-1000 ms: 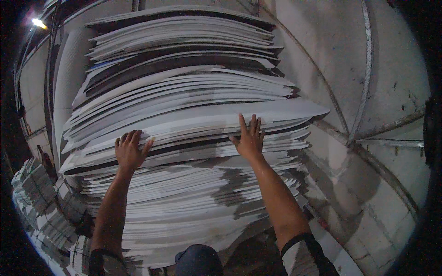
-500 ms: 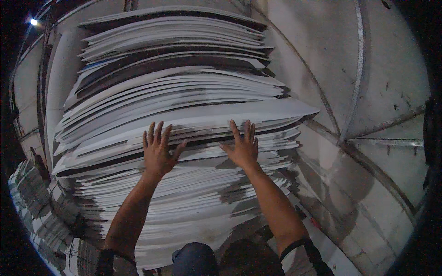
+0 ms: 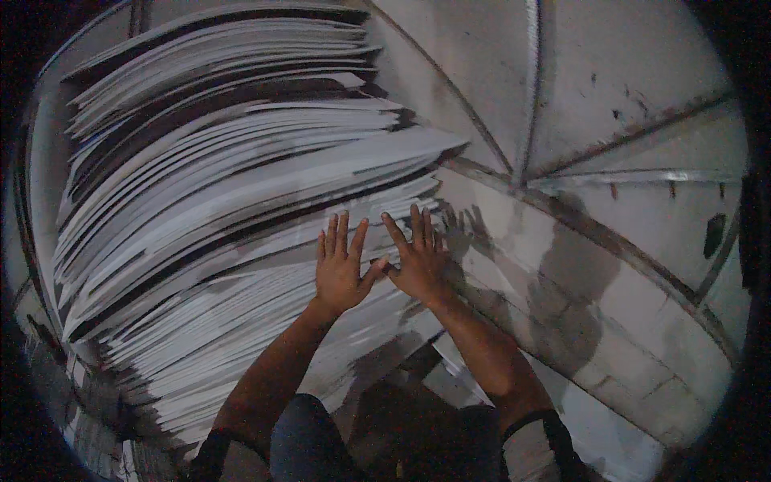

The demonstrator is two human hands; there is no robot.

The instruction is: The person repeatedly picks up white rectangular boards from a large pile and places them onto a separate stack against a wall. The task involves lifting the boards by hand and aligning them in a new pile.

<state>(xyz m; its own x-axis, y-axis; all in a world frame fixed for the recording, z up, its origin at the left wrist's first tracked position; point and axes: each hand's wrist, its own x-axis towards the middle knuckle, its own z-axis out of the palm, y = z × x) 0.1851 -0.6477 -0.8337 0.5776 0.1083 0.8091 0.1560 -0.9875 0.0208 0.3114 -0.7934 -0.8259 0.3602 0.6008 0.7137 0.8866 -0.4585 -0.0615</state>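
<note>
A tall stack of large, thin white and grey sheets (image 3: 201,193) leans in front of me, bowed across the middle, with darker layers among the pale ones. What the sheets are made of cannot be told. My left hand (image 3: 341,273) is spread over the front of the stack, palm away from me. Beside it, my right hand (image 3: 418,261) is likewise spread near the stack's right edge. The two thumbs meet or nearly meet. Neither hand holds anything, and whether the palms touch the sheets is unclear.
On the right rises a pale block wall (image 3: 514,249), with hand shadows on it and metal bars (image 3: 526,96) above. More stacked sheets (image 3: 88,426) are dim at lower left. A pale flat panel (image 3: 594,410) lies low at right.
The view has swung right, so the stack sits further left and tilted. My hands have come together and now lie lower on the stack, toward its right side. Both stay spread.
</note>
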